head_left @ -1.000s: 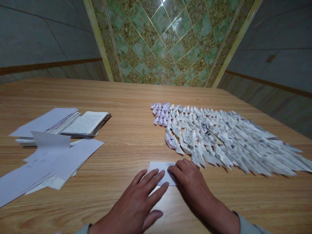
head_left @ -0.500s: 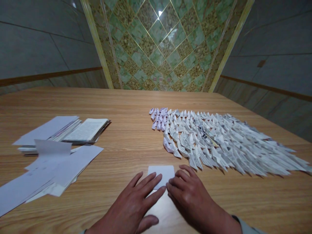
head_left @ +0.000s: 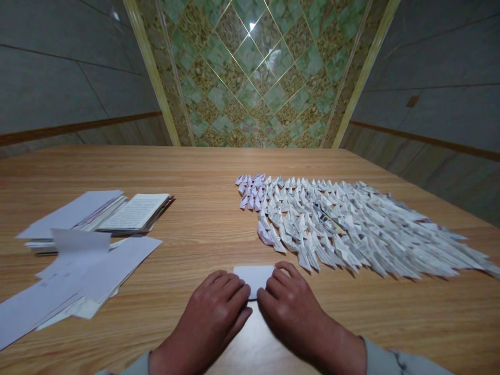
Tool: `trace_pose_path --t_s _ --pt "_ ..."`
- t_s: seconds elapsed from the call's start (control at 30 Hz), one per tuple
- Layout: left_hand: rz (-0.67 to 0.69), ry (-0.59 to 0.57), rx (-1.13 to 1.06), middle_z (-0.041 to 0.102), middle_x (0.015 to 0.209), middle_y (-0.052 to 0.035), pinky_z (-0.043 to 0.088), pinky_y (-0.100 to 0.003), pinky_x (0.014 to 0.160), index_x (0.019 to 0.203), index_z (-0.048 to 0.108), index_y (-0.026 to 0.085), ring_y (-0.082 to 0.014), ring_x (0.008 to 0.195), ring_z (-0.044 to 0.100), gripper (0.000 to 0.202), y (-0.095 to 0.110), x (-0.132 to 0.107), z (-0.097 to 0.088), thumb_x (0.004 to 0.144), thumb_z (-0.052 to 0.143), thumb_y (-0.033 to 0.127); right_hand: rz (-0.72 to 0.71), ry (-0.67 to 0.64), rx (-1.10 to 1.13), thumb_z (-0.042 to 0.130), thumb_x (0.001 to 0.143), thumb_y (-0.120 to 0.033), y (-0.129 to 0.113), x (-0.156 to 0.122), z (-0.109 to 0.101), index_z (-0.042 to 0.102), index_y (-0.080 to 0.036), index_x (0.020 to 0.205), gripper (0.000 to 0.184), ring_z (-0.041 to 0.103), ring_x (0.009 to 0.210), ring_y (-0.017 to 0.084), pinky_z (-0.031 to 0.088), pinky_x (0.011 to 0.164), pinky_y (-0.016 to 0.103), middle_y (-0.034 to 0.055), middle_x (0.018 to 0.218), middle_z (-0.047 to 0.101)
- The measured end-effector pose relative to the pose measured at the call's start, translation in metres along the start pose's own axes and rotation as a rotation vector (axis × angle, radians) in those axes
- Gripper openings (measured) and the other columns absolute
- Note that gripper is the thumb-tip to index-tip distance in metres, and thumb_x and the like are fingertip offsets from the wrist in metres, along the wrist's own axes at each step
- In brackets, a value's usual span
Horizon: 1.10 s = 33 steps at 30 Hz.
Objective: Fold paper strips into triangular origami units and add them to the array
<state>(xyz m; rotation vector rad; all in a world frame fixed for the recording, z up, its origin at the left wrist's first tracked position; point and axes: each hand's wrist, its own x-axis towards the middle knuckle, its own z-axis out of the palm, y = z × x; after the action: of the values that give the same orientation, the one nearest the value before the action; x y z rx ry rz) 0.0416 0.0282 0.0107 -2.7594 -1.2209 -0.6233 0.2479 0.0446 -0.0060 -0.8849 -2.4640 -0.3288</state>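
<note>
The paper [head_left: 253, 276] lies in front of me on the desk [head_left: 199, 172], just nearer to me than the left end of the folded pieces [head_left: 339, 224] and apart from them. I'd judge it very light: thin enough to bend easily, with a little stiffness if it is doubled, which I can't tell. It should slide readily on the smooth desk and crease for good under a careless press, so I'd take hold by the near corners, fingertips on top and thumbs beneath, and keep the middle free.

My left hand [head_left: 216, 307] and right hand [head_left: 295, 304] are both curled, fingertips at the near edge; my thumbs are too hidden for me to tell whether I'm pinching it.

The paper is plain white, four-sided, straight along its far edge, with no print on the part that shows; a dark line runs under its near edge.
</note>
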Motion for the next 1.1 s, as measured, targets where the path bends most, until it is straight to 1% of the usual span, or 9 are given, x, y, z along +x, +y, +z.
trace_pose_path --t_s 0.07,0.33,0.53,0.7,0.8,0.87,0.93,1.0,1.1 --pt "0.003 0.040 0.023 0.073 0.086 -0.0045 0.055 -0.042 0.074 0.093 0.068 0.020 -0.0261 0.079 0.068 0.006 -0.001 -0.001 0.003 0.092 0.065 0.015 0.009 0.013 0.015 0.065 0.088 -0.012 -0.001 0.002 0.000 0.060 -0.020 0.071 0.020 0.049 0.074 0.021 0.038 0.095 0.041 0.0021 0.067 0.059" --pt "0.082 0.190 0.047 0.075 0.083 -0.0064 0.053 -0.034 0.067 0.092 0.069 0.018 -0.0219 0.073 0.069 0.036 -0.003 0.000 0.002 0.107 0.036 0.018 -0.020 0.117 0.056 0.055 0.097 -0.011 0.000 0.010 -0.007 0.060 -0.019 0.069 0.030 0.048 0.071 0.019 0.040 0.091 0.039 0.0016 0.064 0.059" --pt "0.082 0.175 0.078 0.077 0.083 -0.0071 0.057 -0.032 0.066 0.092 0.071 0.017 -0.0204 0.071 0.072 0.042 -0.019 -0.008 -0.011 0.108 0.033 0.018 0.003 0.073 0.055 0.055 0.098 -0.012 0.007 0.009 -0.014 0.061 -0.019 0.068 0.031 0.049 0.071 0.019 0.041 0.088 0.038 0.0014 0.063 0.059" --pt "0.061 0.322 0.038 0.080 0.088 -0.0069 0.060 -0.030 0.070 0.099 0.073 0.017 -0.0199 0.078 0.076 0.030 -0.039 -0.021 -0.020 0.106 0.044 0.021 0.110 0.089 0.099 0.060 0.096 -0.013 0.023 0.003 -0.023 0.065 -0.019 0.073 0.025 0.050 0.070 0.020 0.041 0.076 0.035 0.0021 0.065 0.062" --pt "-0.031 0.408 -0.134 0.081 0.093 -0.0061 0.062 -0.027 0.077 0.105 0.072 0.018 -0.0182 0.083 0.077 0.020 -0.041 -0.022 -0.023 0.104 0.054 0.025 0.236 0.035 0.307 0.065 0.094 -0.016 0.029 0.002 -0.027 0.069 -0.019 0.097 0.005 0.058 0.084 0.022 0.044 0.079 0.035 0.0051 0.086 0.070" --pt "-0.068 0.429 -0.265 0.081 0.094 -0.0048 0.062 -0.026 0.079 0.106 0.072 0.019 -0.0173 0.084 0.077 0.018 -0.037 -0.020 -0.023 0.103 0.056 0.027 0.242 -0.015 0.455 0.073 0.088 -0.021 0.027 0.004 -0.029 0.062 -0.016 0.124 0.038 0.058 0.107 0.026 0.046 0.092 0.039 0.0121 0.116 0.069" --pt "-0.067 0.427 -0.372 0.081 0.094 -0.0040 0.063 -0.025 0.079 0.108 0.073 0.021 -0.0165 0.086 0.077 0.018 -0.033 -0.017 -0.022 0.103 0.057 0.027 0.235 -0.047 0.579 0.077 0.083 -0.023 0.022 0.007 -0.029 0.054 -0.015 0.135 0.058 0.054 0.121 0.029 0.045 0.101 0.042 0.0160 0.133 0.061" --pt "-0.038 0.422 -0.443 0.081 0.097 -0.0047 0.063 -0.025 0.079 0.111 0.072 0.022 -0.0164 0.088 0.077 0.018 -0.030 -0.015 -0.019 0.104 0.056 0.026 0.223 -0.028 0.693 0.074 0.086 -0.021 0.017 0.010 -0.029 0.059 -0.018 0.128 0.045 0.057 0.115 0.026 0.049 0.097 0.038 0.0130 0.126 0.063" --pt "0.042 0.399 -0.471 0.081 0.099 -0.0068 0.064 -0.029 0.080 0.117 0.071 0.024 -0.0184 0.092 0.077 0.021 -0.028 -0.013 -0.017 0.104 0.055 0.025 0.188 0.102 0.768 0.066 0.092 -0.015 0.013 0.012 -0.027 0.065 -0.022 0.109 0.018 0.063 0.097 0.021 0.052 0.085 0.033 0.0069 0.103 0.069"
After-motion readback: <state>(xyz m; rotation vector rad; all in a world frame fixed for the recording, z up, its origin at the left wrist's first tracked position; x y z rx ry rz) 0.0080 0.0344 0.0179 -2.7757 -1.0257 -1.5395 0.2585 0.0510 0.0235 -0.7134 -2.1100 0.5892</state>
